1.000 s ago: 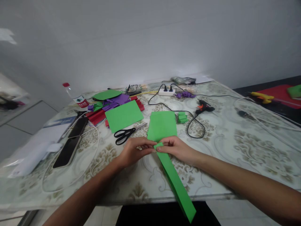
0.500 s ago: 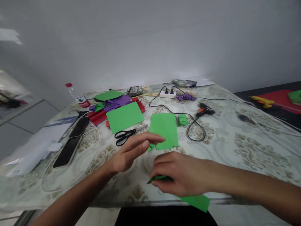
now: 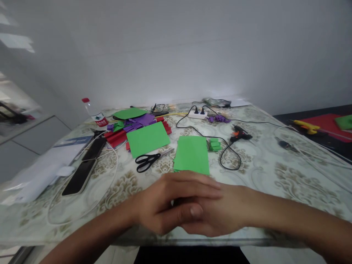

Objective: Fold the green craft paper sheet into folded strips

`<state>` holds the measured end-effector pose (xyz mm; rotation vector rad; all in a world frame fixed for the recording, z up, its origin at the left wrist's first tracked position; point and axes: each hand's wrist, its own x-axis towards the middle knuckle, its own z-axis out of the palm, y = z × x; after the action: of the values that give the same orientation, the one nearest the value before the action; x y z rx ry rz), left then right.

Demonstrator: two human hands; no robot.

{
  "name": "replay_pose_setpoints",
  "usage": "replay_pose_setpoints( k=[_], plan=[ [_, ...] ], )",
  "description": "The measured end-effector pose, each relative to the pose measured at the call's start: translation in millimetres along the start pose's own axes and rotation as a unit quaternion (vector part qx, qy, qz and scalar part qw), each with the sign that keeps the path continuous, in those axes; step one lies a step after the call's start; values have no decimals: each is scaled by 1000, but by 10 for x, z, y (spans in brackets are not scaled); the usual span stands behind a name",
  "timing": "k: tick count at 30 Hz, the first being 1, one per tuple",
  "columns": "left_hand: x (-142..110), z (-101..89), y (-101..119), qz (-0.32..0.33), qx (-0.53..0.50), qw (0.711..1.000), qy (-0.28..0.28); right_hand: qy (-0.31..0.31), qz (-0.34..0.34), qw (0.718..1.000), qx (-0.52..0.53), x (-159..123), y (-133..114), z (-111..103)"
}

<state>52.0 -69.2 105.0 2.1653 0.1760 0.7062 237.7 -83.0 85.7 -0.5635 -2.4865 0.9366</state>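
My left hand (image 3: 176, 201) lies across my right hand (image 3: 220, 209) near the table's front edge. The left fingers are stretched out over the back of the right hand, with its thumb lying lower across it. Most of the right fingers are covered; what shows of them is curled in, and whatever they hold is hidden. Just beyond both hands rests a stack of green paper sheets (image 3: 192, 154). A small pile of green strips (image 3: 215, 144) sits at its right side. Black-handled scissors (image 3: 148, 161) lie to the left.
Another green sheet (image 3: 148, 139) overlaps red and purple paper (image 3: 143, 120). Phones (image 3: 81, 176) and a white cable lie left, near a bottle (image 3: 96, 115). A power strip (image 3: 197, 114), a black glue gun (image 3: 239, 133) and its looping cord lie behind, with a yellow glue gun (image 3: 306, 126) far right.
My left hand has come down and right onto my right hand. The green paper seen in and under my right hand is now out of sight.
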Motion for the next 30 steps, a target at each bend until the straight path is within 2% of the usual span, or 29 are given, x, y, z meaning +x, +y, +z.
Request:
replay_pose_setpoints(
  k=[2,4,5,7,9,11,13,14,16,20,24,30],
  plan=[
    [-55,-50,-17,-7,11,1000,24,-21,-34,999,-15,21,-33,-75],
    [-112,-104,-86,-14,15,998,51,11,-27,1000,7,23,-35,-138],
    [-141,-130,-145,-20,11,997,77,47,-1,998,37,15,-18,-158],
    [-201,-168,-307,-92,-14,982,161,131,90,979,127,-13,54,-167],
    [-254,-174,-492,-131,-55,961,238,188,197,929,250,-44,167,-125],
    [-296,-137,-657,-151,-67,950,263,213,264,864,371,-66,300,-35],
    [-332,-72,-775,-161,-65,952,254,232,313,797,462,-73,435,83],
    [-349,-37,-816,-166,-51,953,249,226,328,776,490,-72,499,143],
    [-382,15,-879,-168,8,959,227,233,331,753,518,-67,620,250],
    [-439,18,-999,-131,122,968,175,231,321,763,511,-70,811,367],
    [-465,-13,-1115,-122,151,972,135,222,323,787,477,-96,900,397],
    [-480,42,-1183,-118,153,971,140,200,309,828,422,-113,944,410]
  ],
)
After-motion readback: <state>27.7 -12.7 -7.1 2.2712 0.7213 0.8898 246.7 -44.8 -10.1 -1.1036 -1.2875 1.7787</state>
